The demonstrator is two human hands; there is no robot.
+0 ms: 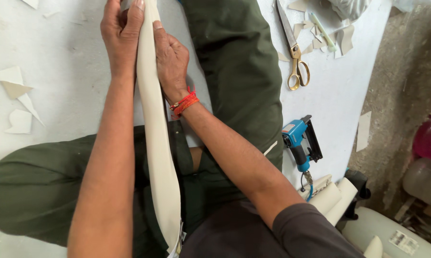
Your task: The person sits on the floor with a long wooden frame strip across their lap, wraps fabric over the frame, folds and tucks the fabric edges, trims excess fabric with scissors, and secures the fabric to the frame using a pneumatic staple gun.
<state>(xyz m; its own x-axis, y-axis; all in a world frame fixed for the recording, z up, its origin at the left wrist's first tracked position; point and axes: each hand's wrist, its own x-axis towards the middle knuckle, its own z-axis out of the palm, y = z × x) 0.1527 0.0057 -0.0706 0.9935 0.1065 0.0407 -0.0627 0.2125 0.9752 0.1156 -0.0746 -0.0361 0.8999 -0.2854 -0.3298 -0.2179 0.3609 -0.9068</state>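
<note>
A long, curved cream-coloured padded piece (157, 143) runs from my lap up to the top of the view. My left hand (121, 36) grips its upper end from the left, fingers curled over the top. My right hand (170, 59) presses against the same end from the right, with a red thread band on the wrist. The piece's lower end rests between my legs in dark green trousers (239, 71). Its far tip is cut off by the frame edge.
Gold-handled scissors (294, 57) lie at the upper right among cream offcuts (337, 40). A blue staple gun (299, 141) with a hose lies right of my leg. Rolled cream material (335, 196) sits below it. More scraps (17, 102) lie at the left on the white floor sheet.
</note>
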